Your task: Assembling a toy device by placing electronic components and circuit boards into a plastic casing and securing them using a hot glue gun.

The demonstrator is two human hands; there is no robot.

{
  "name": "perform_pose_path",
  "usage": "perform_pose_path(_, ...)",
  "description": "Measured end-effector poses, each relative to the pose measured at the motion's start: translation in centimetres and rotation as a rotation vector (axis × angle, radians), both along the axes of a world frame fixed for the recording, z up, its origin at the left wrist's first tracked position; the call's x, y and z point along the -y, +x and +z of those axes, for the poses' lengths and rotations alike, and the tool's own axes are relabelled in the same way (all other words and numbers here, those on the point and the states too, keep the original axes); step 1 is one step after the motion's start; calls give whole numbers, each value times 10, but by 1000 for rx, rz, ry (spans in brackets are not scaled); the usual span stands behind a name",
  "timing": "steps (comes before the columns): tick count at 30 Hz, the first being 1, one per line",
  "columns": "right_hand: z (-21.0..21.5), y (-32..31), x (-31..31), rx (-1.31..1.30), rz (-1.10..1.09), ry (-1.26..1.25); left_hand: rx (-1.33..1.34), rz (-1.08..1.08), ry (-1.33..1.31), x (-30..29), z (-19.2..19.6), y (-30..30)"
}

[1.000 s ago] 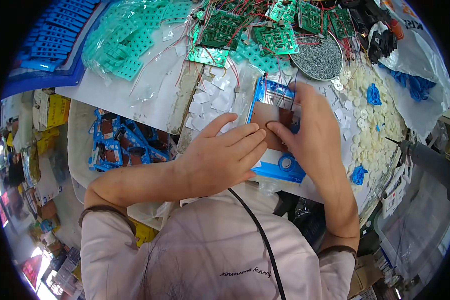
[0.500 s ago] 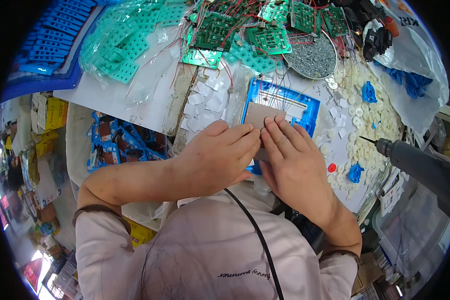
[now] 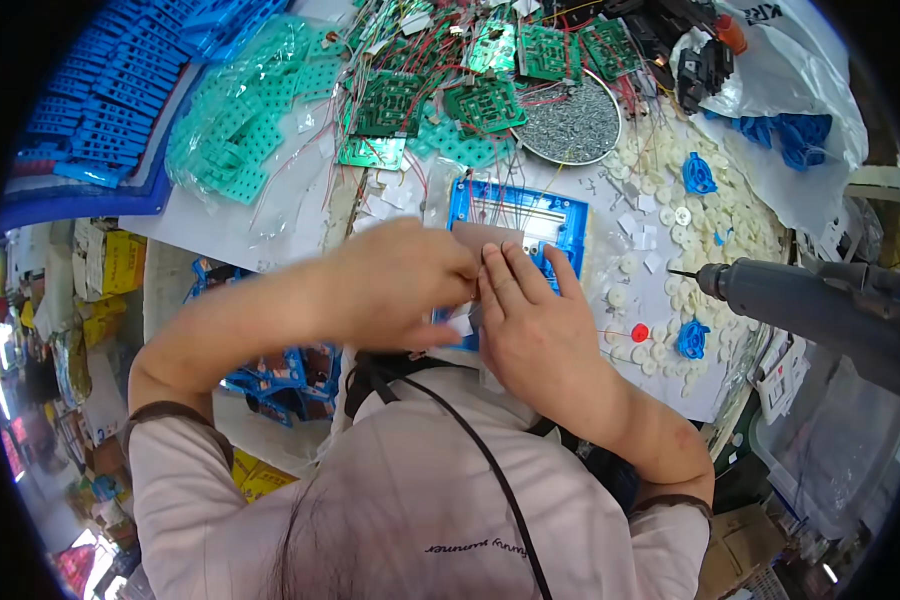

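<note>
A blue plastic casing [image 3: 574,222] lies on the table in front of me, with thin wires over its far part. A flat brown panel [image 3: 478,235] rests across its left portion. My right hand [image 3: 545,330] lies on the panel and the casing's near part, its fingers stretched out and holding nothing. Just left of it, my left hand [image 3: 395,285] is at the panel's left side, blurred by motion. Its fingers look bent, and their tips are hidden, so I cannot see whether it holds anything.
Green circuit boards [image 3: 388,103] with wires lie at the back beside a round tray of small metal parts [image 3: 570,125]. White plastic wheels [image 3: 682,215] spread to the right, near a power screwdriver [image 3: 780,290]. Teal foam pieces [image 3: 235,150] and stacked blue parts [image 3: 100,120] occupy the far left.
My left hand has pulled slightly left, away from the right hand's fingertips, and its fingers are more bent. My right hand stays flat on the panel. The whole view has shifted.
</note>
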State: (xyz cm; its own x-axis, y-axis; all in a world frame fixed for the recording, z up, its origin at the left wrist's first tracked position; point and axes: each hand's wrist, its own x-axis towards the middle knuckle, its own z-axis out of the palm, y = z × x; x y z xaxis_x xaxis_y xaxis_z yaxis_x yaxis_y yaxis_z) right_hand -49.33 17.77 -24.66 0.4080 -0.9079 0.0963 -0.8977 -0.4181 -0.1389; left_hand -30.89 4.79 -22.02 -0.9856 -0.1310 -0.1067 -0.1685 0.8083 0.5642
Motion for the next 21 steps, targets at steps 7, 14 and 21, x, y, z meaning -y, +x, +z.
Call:
perform_pose_path(7, 6, 2, -2, -39, 11, 2, -275, 137, -623, 111, -39, -139)
perform_pose_path(14, 2, 1, -4, -25, -10, 12, -262, 23, -774, 123, -67, -168)
perform_pose_path(21, -7, 3, -6, 6, -35, -42, -470, 221, -828, 128, -69, -162)
